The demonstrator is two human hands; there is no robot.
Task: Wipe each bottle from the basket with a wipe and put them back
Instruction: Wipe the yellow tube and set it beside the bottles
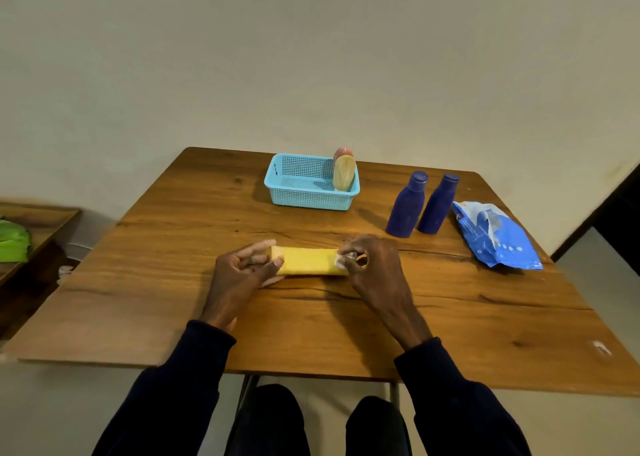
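A yellow bottle [306,260] lies on its side on the wooden table [346,317], just in front of me. My left hand [239,272] grips its left end. My right hand [372,265] pinches a small white wipe [343,260] against the bottle's right end. A light blue basket [298,195] stands at the back of the table with a yellowish bottle [344,173] and a pink-topped one [343,152] leaning in its right corner. Two dark blue bottles [405,209] [437,206] stand upright to the basket's right.
A blue wipes packet [498,235] lies near the table's right edge. A low wooden shelf [45,220] with a green cloth [14,242] sits at the left. My knees are below the table's near edge.
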